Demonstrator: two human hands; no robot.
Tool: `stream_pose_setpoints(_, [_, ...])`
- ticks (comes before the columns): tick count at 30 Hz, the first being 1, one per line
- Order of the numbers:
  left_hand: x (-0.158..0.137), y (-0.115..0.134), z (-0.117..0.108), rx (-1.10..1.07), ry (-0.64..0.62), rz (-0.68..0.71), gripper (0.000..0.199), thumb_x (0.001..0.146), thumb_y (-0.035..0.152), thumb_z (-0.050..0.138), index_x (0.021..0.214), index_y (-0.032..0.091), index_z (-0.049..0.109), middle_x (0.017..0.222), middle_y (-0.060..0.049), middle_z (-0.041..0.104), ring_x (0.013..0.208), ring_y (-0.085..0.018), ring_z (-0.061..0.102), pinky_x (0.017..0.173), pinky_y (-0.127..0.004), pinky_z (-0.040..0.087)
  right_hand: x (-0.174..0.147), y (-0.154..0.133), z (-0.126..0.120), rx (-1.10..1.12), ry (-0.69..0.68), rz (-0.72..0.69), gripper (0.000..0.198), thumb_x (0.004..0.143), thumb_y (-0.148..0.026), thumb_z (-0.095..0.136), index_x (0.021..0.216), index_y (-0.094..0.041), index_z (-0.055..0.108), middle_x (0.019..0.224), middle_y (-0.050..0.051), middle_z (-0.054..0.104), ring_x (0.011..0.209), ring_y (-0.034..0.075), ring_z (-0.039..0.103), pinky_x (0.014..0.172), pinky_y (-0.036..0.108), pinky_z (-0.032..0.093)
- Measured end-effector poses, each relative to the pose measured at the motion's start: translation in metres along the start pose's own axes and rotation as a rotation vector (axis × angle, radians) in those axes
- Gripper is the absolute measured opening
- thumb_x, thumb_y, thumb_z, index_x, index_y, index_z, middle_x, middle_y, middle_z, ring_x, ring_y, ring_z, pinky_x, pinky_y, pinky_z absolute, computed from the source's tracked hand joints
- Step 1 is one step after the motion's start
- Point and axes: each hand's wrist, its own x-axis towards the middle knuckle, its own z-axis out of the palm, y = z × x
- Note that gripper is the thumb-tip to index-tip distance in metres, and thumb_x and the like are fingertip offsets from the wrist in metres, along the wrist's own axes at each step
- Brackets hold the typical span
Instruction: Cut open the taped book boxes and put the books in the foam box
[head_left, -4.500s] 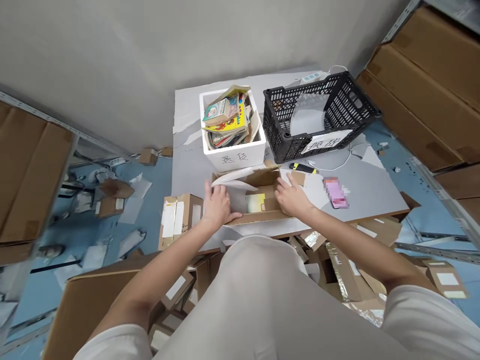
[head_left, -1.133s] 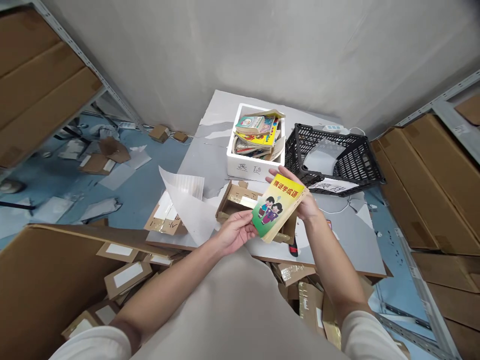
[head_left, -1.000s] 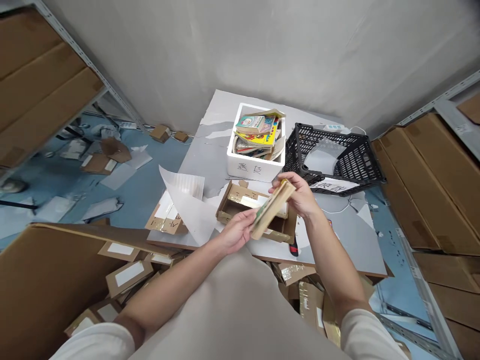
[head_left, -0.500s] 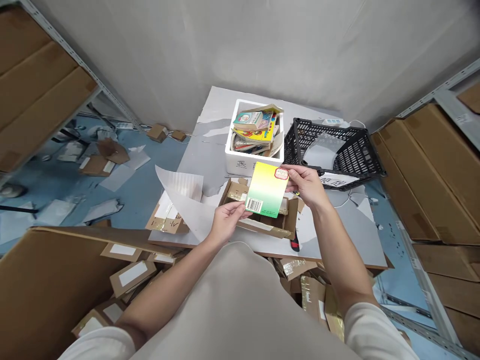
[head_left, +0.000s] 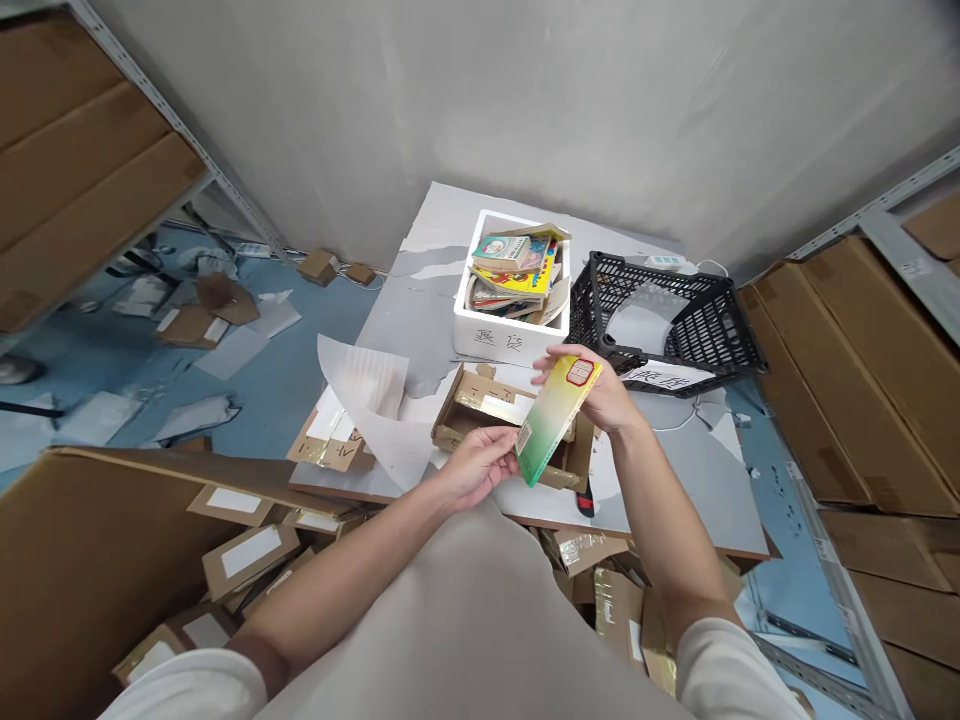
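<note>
A thin yellow-and-green book (head_left: 557, 420), with a barcode and a red-edged stamp on its cover, is held tilted in front of me. My left hand (head_left: 480, 466) pinches its lower left edge between thumb and fingers. Behind the book's upper right side is my right hand (head_left: 596, 390), its fingers partly hidden and supporting it. Below the book lies an open cardboard box (head_left: 457, 425) on the table. Beyond it stands a white foam box (head_left: 510, 340) filled with several books (head_left: 517, 270).
A black plastic crate (head_left: 667, 310) with paper inside stands at right on the table (head_left: 420, 300). Foam wrap (head_left: 364, 390) lies over a taped carton (head_left: 330, 440) at left. A black-and-red tool (head_left: 586, 500) is near the front edge. Small cartons (head_left: 247, 555) are piled below.
The book has turned from nearly facing me to a steep tilt, showing its edge. My right hand has moved from its upper corner to behind it. The view has shifted slightly.
</note>
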Motion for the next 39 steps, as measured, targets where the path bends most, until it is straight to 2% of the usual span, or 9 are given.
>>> stream_pose_setpoints(3, [-0.001, 0.001, -0.005, -0.003, 0.049, 0.010, 0.034, 0.071, 0.042, 0.076, 0.090, 0.015, 0.069, 0.088, -0.008, 0.070, 0.081, -0.016, 0.066, 0.079, -0.031, 0.052, 0.001, 0.004, -0.006, -0.008, 0.075, 0.078, 0.030, 0.067, -0.039, 0.079, 0.090, -0.023, 0.068, 0.078, -0.001, 0.070, 0.062, 0.013, 0.067, 0.053, 0.026, 0.058])
stream_pose_setpoints(6, [-0.002, 0.004, -0.016, -0.028, 0.113, 0.147, 0.048, 0.071, 0.057, 0.069, 0.096, 0.016, 0.068, 0.107, -0.011, 0.069, 0.100, -0.025, 0.065, 0.084, -0.039, 0.052, 0.002, 0.004, -0.016, -0.050, 0.198, 0.127, 0.035, 0.065, -0.043, 0.079, 0.089, -0.020, 0.069, 0.070, -0.001, 0.069, 0.057, 0.011, 0.064, 0.048, 0.022, 0.057])
stream_pose_setpoints(9, [-0.003, 0.006, -0.026, 0.084, 0.214, 0.261, 0.048, 0.066, 0.053, 0.075, 0.094, 0.016, 0.067, 0.089, -0.009, 0.072, 0.090, -0.024, 0.069, 0.083, -0.037, 0.053, 0.001, 0.004, -0.021, -0.075, 0.245, 0.170, 0.039, 0.064, -0.045, 0.079, 0.092, -0.018, 0.071, 0.070, 0.001, 0.070, 0.057, 0.011, 0.065, 0.049, 0.021, 0.058])
stream_pose_setpoints(13, [-0.001, 0.003, -0.030, 0.191, 0.297, 0.282, 0.041, 0.064, 0.048, 0.078, 0.085, 0.014, 0.067, 0.069, -0.004, 0.071, 0.075, -0.021, 0.071, 0.079, -0.033, 0.054, 0.000, 0.006, -0.023, -0.056, 0.207, 0.207, 0.043, 0.069, -0.049, 0.075, 0.099, -0.018, 0.072, 0.074, 0.002, 0.072, 0.054, 0.010, 0.065, 0.049, 0.020, 0.057])
stream_pose_setpoints(27, [0.008, -0.004, -0.034, 0.152, 0.298, 0.278, 0.041, 0.060, 0.038, 0.083, 0.089, 0.013, 0.070, 0.076, -0.005, 0.073, 0.069, -0.017, 0.070, 0.080, -0.035, 0.055, 0.005, 0.008, -0.028, -0.035, 0.196, 0.210, 0.047, 0.071, -0.051, 0.073, 0.104, -0.018, 0.071, 0.078, 0.004, 0.074, 0.058, 0.011, 0.068, 0.050, 0.020, 0.058])
stream_pose_setpoints(31, [0.011, 0.000, -0.035, 0.146, 0.317, 0.259, 0.041, 0.061, 0.039, 0.082, 0.090, 0.014, 0.069, 0.074, -0.005, 0.073, 0.070, -0.016, 0.069, 0.082, -0.035, 0.054, 0.009, 0.009, -0.031, -0.097, 0.125, 0.267, 0.046, 0.072, -0.047, 0.073, 0.110, -0.021, 0.068, 0.084, 0.004, 0.073, 0.060, 0.012, 0.069, 0.052, 0.022, 0.059])
stream_pose_setpoints(34, [0.016, 0.004, -0.039, 0.165, 0.317, 0.250, 0.042, 0.063, 0.042, 0.080, 0.092, 0.014, 0.068, 0.079, -0.007, 0.073, 0.077, -0.019, 0.070, 0.086, -0.037, 0.053, 0.021, 0.009, -0.034, -0.132, 0.085, 0.325, 0.044, 0.070, -0.041, 0.076, 0.109, -0.021, 0.067, 0.074, 0.002, 0.072, 0.053, 0.011, 0.066, 0.048, 0.021, 0.058])
stream_pose_setpoints(37, [0.019, 0.010, -0.048, 0.279, 0.335, 0.326, 0.041, 0.067, 0.042, 0.077, 0.097, 0.015, 0.069, 0.091, -0.010, 0.073, 0.090, -0.022, 0.069, 0.090, -0.037, 0.051, 0.051, 0.010, -0.041, -0.130, 0.191, 0.266, 0.040, 0.069, -0.039, 0.075, 0.104, -0.020, 0.066, 0.071, 0.000, 0.070, 0.049, 0.009, 0.063, 0.047, 0.020, 0.057])
stream_pose_setpoints(39, [0.016, 0.014, -0.058, 0.412, 0.409, 0.440, 0.037, 0.070, 0.040, 0.074, 0.099, 0.017, 0.070, 0.098, -0.009, 0.072, 0.096, -0.021, 0.067, 0.092, -0.034, 0.049, 0.084, 0.010, -0.049, -0.120, 0.318, 0.174, 0.038, 0.070, -0.037, 0.074, 0.102, -0.021, 0.064, 0.075, -0.001, 0.070, 0.049, 0.008, 0.062, 0.049, 0.020, 0.057])
